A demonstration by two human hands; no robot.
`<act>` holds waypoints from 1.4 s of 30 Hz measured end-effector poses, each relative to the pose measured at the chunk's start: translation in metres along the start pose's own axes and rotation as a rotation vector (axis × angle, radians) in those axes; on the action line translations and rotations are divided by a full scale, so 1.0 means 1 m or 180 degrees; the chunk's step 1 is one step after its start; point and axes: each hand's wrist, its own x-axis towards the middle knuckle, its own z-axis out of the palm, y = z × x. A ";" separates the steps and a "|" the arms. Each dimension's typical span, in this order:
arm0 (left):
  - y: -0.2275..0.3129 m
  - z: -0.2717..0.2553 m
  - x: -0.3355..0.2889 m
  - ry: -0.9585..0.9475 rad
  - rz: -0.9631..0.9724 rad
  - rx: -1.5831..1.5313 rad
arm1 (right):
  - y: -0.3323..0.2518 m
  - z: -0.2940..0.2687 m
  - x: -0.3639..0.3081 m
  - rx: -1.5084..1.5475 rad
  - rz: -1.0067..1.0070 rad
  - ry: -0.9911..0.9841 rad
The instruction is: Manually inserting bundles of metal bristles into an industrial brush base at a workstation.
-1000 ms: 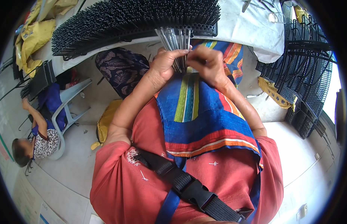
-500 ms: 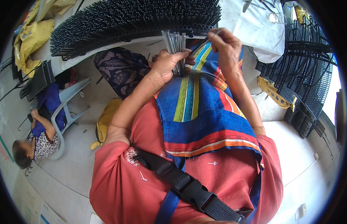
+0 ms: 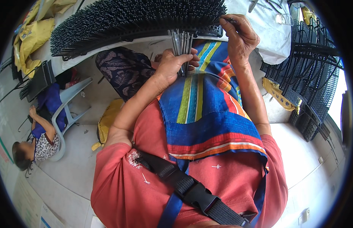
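My left hand [image 3: 169, 67] is closed around an upright bundle of thin grey rods [image 3: 180, 42], held above my lap. The tops of the rods fan out slightly; the fingers hide their middle. My right hand [image 3: 241, 41] is raised at the right end of a long black perforated rack [image 3: 210, 32]. Between its thumb and fingers is a thin dark rod [image 3: 231, 20], mostly hidden by the fingers. Dense rows of thin black rods [image 3: 138, 17] stand up from the rack like bristles.
The rack rests on a table with a pale cover [image 3: 269, 41], which holds a few tools at the far right. Black wire racks [image 3: 313, 72] stand at the right. Yellow sacks [image 3: 36, 38] lie at the far left. Another person sits on a grey plastic chair [image 3: 66, 110] at the left.
My right hand has moved up and right, away from the bundle to the end of the rack. My left hand stays almost in place, still holding the rods.
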 end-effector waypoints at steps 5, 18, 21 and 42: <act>-0.005 -0.005 0.004 -0.0087 -0.0064 -0.0133 | 0.013 -0.004 -0.001 -0.0398 -0.0193 -0.0131; -0.003 -0.003 0.005 0.0042 -0.0105 -0.0243 | -0.006 0.017 0.011 -0.1083 -0.0422 -0.0503; 0.001 0.001 0.002 -0.0156 0.0234 -0.0012 | -0.006 0.017 0.013 -0.1510 -0.0579 -0.0616; -0.002 -0.002 0.009 -0.0360 -0.0192 -0.0589 | 0.017 0.007 -0.047 0.0231 0.2657 -0.1074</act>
